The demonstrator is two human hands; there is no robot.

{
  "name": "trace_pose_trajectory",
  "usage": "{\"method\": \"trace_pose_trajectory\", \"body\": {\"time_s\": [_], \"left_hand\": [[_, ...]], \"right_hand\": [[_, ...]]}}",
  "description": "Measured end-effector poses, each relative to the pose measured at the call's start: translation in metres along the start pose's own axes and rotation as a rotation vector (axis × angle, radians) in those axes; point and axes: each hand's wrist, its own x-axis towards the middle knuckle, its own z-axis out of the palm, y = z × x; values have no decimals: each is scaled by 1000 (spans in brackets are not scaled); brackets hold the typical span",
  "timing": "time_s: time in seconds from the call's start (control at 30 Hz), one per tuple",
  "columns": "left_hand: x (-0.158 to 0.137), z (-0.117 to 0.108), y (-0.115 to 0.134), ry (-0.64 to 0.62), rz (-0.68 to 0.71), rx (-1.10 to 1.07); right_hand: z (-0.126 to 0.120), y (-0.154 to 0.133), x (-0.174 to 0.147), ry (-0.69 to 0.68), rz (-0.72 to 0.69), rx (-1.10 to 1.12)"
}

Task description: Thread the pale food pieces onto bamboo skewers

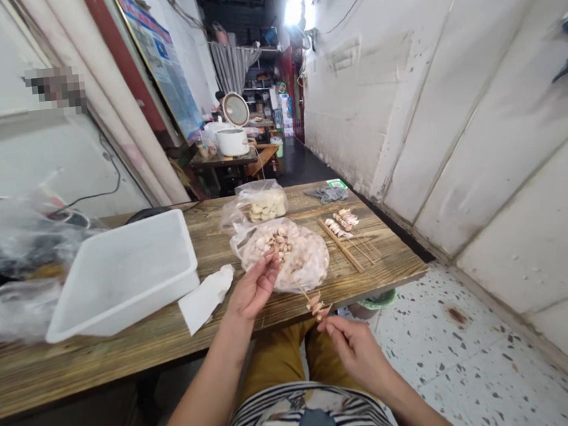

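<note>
The right hand (354, 347) has its thumb and fingers clamped on the near end of a skewer of garlic cloves (316, 307), just past the front edge of the table (166, 348) and above the person's lap; the bare tip of its stick points up toward the clear plastic bag (316, 263), which lies open on the wood with loose cloves (281, 241) heaped in it; the left hand (255, 288) is palm up at the left side of that bag, thumb and fingertips drawn close together, though I cannot tell whether they meet or pinch a clove; behind the bag sits another plastic bag with pale slices (268, 208) in it; to the right lie a pair of chopsticks (341, 246) and, beside them, more loaded skewers (349, 219), with a crumpled grey cloth or glove (330, 194) farther back; left of the hands are a sheet of white paper (206, 297) and a white plastic tub (119, 276), near each other.
</note>
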Motion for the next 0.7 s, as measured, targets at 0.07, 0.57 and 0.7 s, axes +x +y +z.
{"method": "trace_pose_trajectory", "body": {"time_s": [0.07, 0.57, 0.7], "left_hand": [[1, 0, 3, 7, -3, -32], [-4, 2, 1, -87, -19, 97], [-5, 1, 0, -107, -19, 116]], "right_hand": [[-1, -1, -1, -4, -8, 15], [0, 0, 0, -24, -35, 3], [0, 2, -2, -33, -20, 5]]}}
